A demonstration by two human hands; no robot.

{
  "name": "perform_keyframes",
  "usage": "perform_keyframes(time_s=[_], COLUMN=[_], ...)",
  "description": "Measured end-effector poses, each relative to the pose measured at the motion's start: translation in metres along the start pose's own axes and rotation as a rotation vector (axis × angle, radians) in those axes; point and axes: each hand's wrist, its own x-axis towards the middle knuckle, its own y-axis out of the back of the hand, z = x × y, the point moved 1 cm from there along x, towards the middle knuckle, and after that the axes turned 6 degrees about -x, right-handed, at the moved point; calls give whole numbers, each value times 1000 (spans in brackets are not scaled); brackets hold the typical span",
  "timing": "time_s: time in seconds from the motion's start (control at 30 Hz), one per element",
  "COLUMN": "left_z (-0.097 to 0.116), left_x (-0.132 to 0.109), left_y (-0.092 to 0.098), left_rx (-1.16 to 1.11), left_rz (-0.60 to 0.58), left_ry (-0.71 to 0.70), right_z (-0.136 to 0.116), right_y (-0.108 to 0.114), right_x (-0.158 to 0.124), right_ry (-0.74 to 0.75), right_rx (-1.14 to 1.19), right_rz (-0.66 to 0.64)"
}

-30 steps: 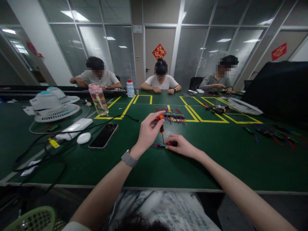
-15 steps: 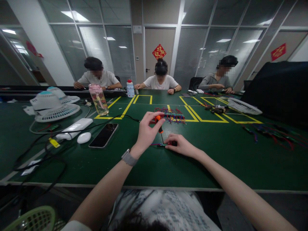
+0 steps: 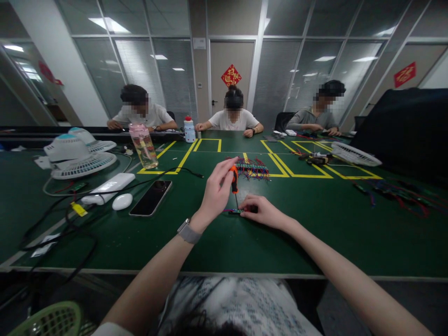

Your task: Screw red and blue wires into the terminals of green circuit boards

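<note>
An orange and black screwdriver [image 3: 234, 180] stands nearly upright, its tip at a small green circuit board [image 3: 235, 212] with thin wires on the green table [image 3: 168, 247]. My left hand [image 3: 217, 186], with a grey watch on the wrist, is closed on the screwdriver's handle, fingers extended over its top. Low on the table, my right hand [image 3: 261, 211] pinches the board's right end. Beyond my hands lies a row of similar boards [image 3: 252, 168] with red and blue wires.
At the left are a phone [image 3: 151, 198], a white oval case [image 3: 122, 201], a white power strip [image 3: 108, 188], cables, fans [image 3: 80, 156] and a bottle [image 3: 143, 147]. More wired boards [image 3: 402, 193] lie right. Three people sit across the table.
My left hand's fingers have straightened and shifted around the screwdriver's handle, showing more of it. My right hand stays nearly where it was, on the board.
</note>
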Motion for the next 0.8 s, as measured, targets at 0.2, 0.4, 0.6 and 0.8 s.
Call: perform_keyframes(time_s=[0.2, 0.4, 0.6, 0.8], left_z=[-1, 2, 0, -1], left_x=[0, 0, 0, 0], left_y=[-1, 1, 0, 1], left_rx=[-94, 48, -28, 25], left_rz=[0, 27, 39, 33], left_ry=[96, 21, 66, 24], right_z=[-1, -2, -2, -1], right_y=[1, 1, 1, 1], right_x=[0, 0, 0, 0], right_ry=[-7, -5, -4, 8], right_rx=[1, -5, -11, -19], right_rz=[-1, -13, -4, -13])
